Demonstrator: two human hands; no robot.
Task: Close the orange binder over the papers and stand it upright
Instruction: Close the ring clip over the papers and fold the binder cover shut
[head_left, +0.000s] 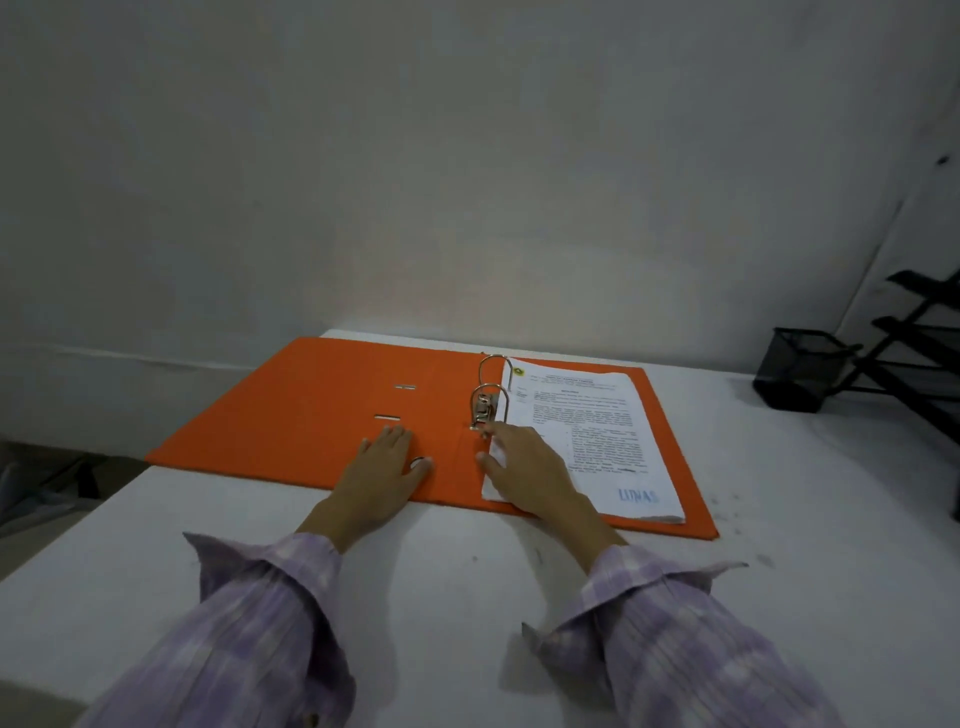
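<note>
An orange cardboard lever-arch binder (311, 415) lies open and flat at the centre of the frame, on a white table (779, 519). A stack of printed white papers (587, 431) sits on its right-hand cover, threaded on the silver metal rings (491, 395). The left hand (384, 467) rests palm down on the spine area, fingers spread flat and gripping nothing, its thumb beside the round finger hole. The right hand (524, 462) lies open on the lower left corner of the papers, index finger reaching toward the lever. Both wrists wear lilac checked sleeves (249, 623). At the right edge stand a black mesh pen holder (800, 369) and a black wire rack (919, 353).
</note>
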